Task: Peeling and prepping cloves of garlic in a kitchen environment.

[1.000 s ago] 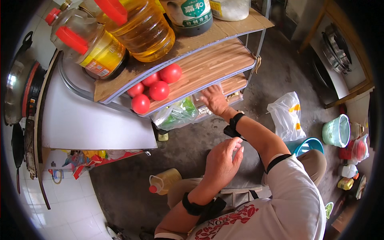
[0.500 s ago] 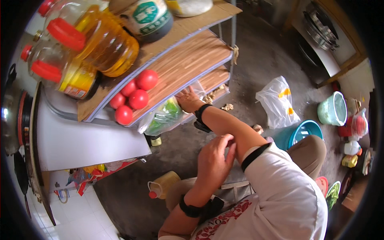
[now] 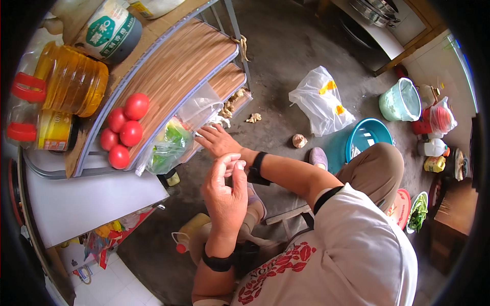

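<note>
My right hand (image 3: 220, 143) reaches left from the end of my outstretched arm, its fingers spread and nothing seen in them. Its fingertips are close to the edge of the lower shelf, beside a clear plastic bag (image 3: 171, 143) of green vegetables; whether they touch the shelf is unclear. Just nearer to me, my left hand (image 3: 225, 186) is raised with loosely bent fingers, thumb apart from them, nothing visible in its grasp. It overlaps the right hand in view. Ginger pieces (image 3: 232, 103) lie on the lower shelf past the bag, and another ginger piece (image 3: 253, 118) is on the floor.
Tomatoes (image 3: 131, 133) rest on the wood-patterned shelf (image 3: 168, 66), below oil bottles (image 3: 81, 76). On the floor are a white plastic bag (image 3: 321, 102), a teal bucket (image 3: 352, 143), a pale green bucket (image 3: 399, 99), a round brown-white lump (image 3: 299, 141) and a yellowish jug (image 3: 194, 229).
My view has shifted, so the shelves sit further left. The right hand has drawn back from beside the bag of greens. My left hand has moved from the right forearm up to the right hand.
</note>
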Demonstrator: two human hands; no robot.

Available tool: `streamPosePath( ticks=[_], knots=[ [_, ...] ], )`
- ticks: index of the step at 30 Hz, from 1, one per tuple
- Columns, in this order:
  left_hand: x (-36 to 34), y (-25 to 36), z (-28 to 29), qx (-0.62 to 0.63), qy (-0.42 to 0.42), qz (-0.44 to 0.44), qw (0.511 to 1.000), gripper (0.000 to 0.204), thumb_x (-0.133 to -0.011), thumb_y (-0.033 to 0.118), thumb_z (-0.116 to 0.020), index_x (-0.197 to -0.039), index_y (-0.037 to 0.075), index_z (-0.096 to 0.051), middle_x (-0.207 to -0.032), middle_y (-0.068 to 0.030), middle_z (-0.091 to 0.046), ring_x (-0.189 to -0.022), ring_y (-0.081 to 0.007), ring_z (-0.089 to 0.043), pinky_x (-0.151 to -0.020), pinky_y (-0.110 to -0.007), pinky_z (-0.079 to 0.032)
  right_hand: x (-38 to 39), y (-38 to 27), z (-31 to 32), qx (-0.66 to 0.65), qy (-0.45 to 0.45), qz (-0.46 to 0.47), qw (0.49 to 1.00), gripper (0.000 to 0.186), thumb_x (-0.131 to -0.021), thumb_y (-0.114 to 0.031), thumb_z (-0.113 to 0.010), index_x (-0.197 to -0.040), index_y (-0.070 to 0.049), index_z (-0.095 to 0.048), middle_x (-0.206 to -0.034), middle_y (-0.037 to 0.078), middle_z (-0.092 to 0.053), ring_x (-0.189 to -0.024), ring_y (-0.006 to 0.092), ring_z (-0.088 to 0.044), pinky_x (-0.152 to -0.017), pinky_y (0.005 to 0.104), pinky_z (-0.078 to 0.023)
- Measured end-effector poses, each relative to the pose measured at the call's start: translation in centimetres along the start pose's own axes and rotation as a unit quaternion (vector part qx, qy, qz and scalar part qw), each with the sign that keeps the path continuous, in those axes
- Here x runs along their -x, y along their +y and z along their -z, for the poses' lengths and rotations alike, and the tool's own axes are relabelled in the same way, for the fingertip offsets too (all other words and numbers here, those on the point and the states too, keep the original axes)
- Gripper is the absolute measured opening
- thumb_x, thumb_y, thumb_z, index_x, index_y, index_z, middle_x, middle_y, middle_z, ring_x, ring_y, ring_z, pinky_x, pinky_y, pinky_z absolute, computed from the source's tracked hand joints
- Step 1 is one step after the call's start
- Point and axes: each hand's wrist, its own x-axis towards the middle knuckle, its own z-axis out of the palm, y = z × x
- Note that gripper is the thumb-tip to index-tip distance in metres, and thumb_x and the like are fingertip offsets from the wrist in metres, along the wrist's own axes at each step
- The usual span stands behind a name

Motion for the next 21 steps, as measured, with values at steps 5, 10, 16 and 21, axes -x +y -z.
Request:
streamPosePath(
  ticks=[5,10,16,21],
  knots=[
    [-0.1,0.2,-0.9,0.003,-0.007,0.000,1.000,0.011,-0.086,0.003,-0.051,-0.095,-0.002,-0.056,-0.079,-0.0085,-0.063,-0.075,-0.0130,-0.062,-0.068,-0.024,-0.048,6.8,4.4,4.6,0.056,0.077,-0.134,0.986,0.043,-0.062,-0.005,-0.058,-0.105,-0.004,-0.052,-0.113,0.016,-0.052,-0.107,0.0320,-0.048,-0.091,0.0452,-0.036],
    [-0.2,-0.3,-1.0,0.002,-0.009,-0.011,1.000,0.011,-0.086,0.006,-0.052,-0.094,-0.001,-0.057,-0.079,-0.0081,-0.063,-0.074,-0.0130,-0.061,-0.068,-0.025,-0.048,12.7,13.1,12.0,0.287,0.076,-0.401,0.866,0.062,-0.063,-0.007,-0.062,-0.123,-0.011,-0.043,-0.130,0.016,-0.040,-0.123,0.0338,-0.034,-0.099,0.0504,-0.028],
    [-0.3,-0.2,-0.5,-0.019,-0.022,-0.007,1.000,0.011,-0.086,0.006,-0.052,-0.093,-0.001,-0.057,-0.079,-0.0085,-0.063,-0.074,-0.0135,-0.062,-0.068,-0.025,-0.048,20.4,18.2,18.6,0.299,-0.101,-0.660,0.682,0.102,-0.059,-0.029,-0.078,-0.141,-0.021,-0.018,-0.140,0.017,-0.025,-0.130,0.0393,-0.022,-0.102,0.0550,-0.022],
    [-0.4,-0.4,-1.3,-0.017,-0.031,-0.011,0.999,0.011,-0.086,0.005,-0.052,-0.093,-0.002,-0.057,-0.078,-0.0086,-0.064,-0.073,-0.0131,-0.062,-0.067,-0.024,-0.047,22.3,19.8,18.6,0.278,-0.171,-0.672,0.665,0.090,-0.068,-0.023,-0.070,-0.141,-0.021,-0.017,-0.130,0.014,-0.040,-0.122,0.0355,-0.036,-0.099,0.0524,-0.029]
  ],
)
